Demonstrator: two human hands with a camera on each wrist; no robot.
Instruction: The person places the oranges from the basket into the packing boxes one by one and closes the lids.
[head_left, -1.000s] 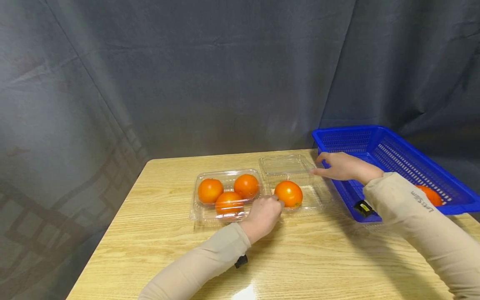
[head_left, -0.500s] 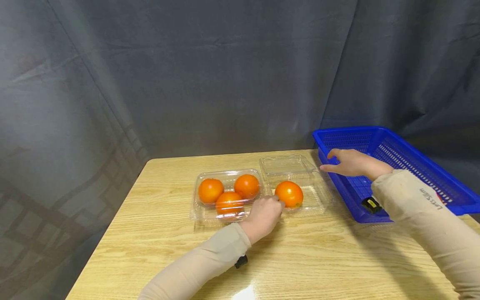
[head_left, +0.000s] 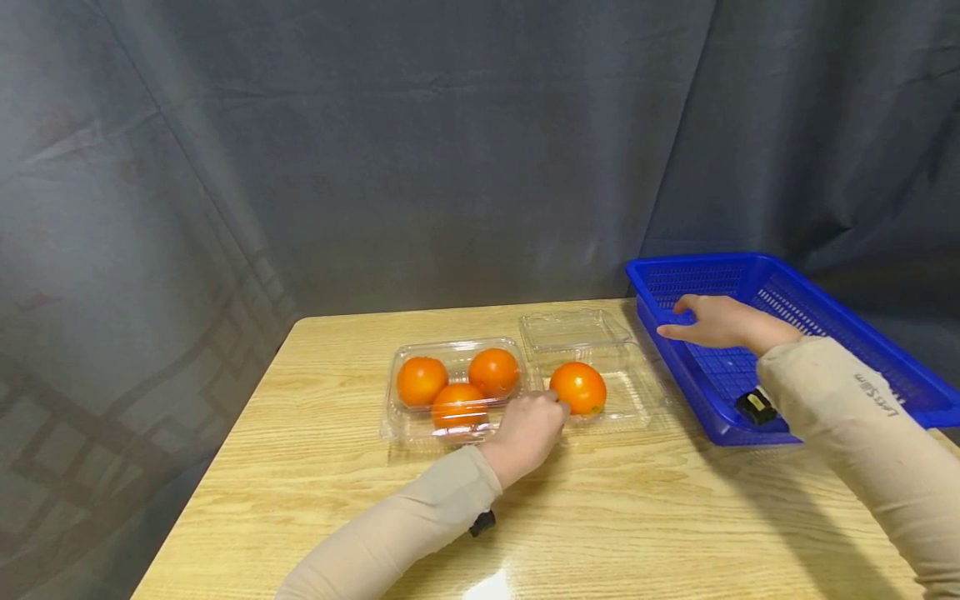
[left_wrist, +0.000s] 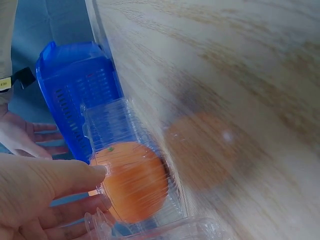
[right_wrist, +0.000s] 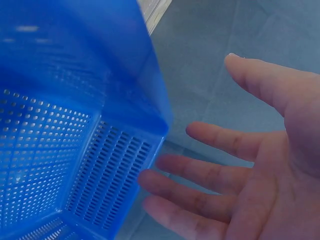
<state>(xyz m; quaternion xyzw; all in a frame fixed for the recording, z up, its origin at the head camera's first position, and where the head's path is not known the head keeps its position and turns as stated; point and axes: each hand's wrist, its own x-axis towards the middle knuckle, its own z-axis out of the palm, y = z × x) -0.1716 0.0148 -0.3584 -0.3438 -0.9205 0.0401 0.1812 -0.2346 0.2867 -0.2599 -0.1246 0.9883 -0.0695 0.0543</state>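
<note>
In the head view, an open clear plastic clamshell container (head_left: pixel 628 387) holds one orange (head_left: pixel 577 388). My left hand (head_left: pixel 527 429) is at its near left edge, and the left wrist view has the thumb (left_wrist: pixel 75 177) and fingers pinching the container's rim beside the orange (left_wrist: pixel 135 182). To the left stands another clear clamshell container (head_left: pixel 397 423) with three oranges in it. My right hand (head_left: pixel 723 322) hovers over the left side of the blue plastic basket (head_left: pixel 705 392). Its fingers are spread and hold nothing in the right wrist view, close to the basket's rim (right_wrist: pixel 160 125).
Both containers and the basket stand on a wood-grain table (head_left: pixel 360 517). The basket sits at the right edge, partly covered by my right sleeve (head_left: pixel 847 417). A dark grey curtain (head_left: pixel 450 167) hangs behind the table.
My right hand has moved right, from beside the open container to over the basket, and the sleeve now hides the orange seen in the basket earlier. My left hand has stayed in place.
</note>
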